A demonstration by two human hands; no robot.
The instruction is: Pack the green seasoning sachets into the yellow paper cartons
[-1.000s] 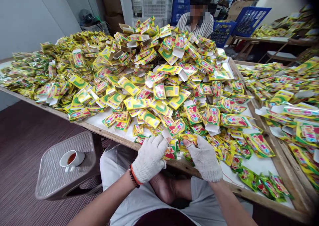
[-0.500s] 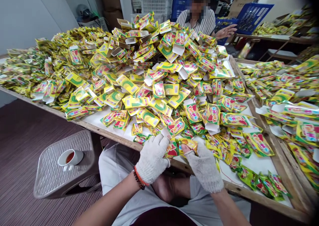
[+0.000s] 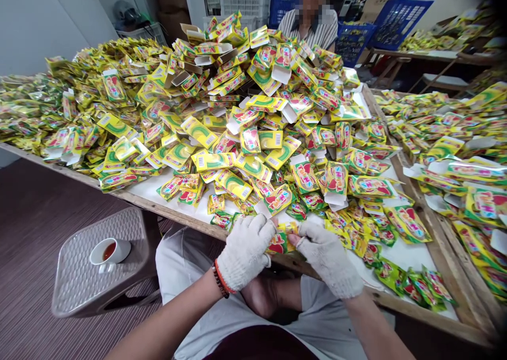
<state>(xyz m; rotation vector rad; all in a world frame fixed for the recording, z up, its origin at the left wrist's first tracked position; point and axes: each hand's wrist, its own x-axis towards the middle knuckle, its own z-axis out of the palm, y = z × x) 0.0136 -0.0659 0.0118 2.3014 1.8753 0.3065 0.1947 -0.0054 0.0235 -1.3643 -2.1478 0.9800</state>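
Note:
My left hand (image 3: 247, 251), in a white knitted glove with bare fingertips, is closed around a small yellow-green candy box (image 3: 278, 242) held just above the table's front edge. At the box's right end my right hand (image 3: 330, 262), gloved likewise, pinches a small yellow sachet (image 3: 292, 228). The sachet is against the box's end, mostly hidden by box and fingers; how far inside it sits I cannot tell. Beyond my hands lies a heap of similar boxes (image 3: 233, 185), several with flaps open. Loose sachets (image 3: 348, 233) lie right of it, and green ones (image 3: 396, 278) near the front corner.
A wooden rim (image 3: 178, 220) edges the white table. Rightward, past a wooden divider (image 3: 431, 217), more boxes (image 3: 455, 169) are piled. A grey stool (image 3: 75, 280) at left bears a cup of brown drink (image 3: 119, 251). A person in a striped shirt (image 3: 328, 29) sits opposite, near blue crates (image 3: 400, 24).
The sachet in my right hand has moved left against the box, now mostly covered. The view has shifted slightly. The hand of the person opposite has dropped out of sight.

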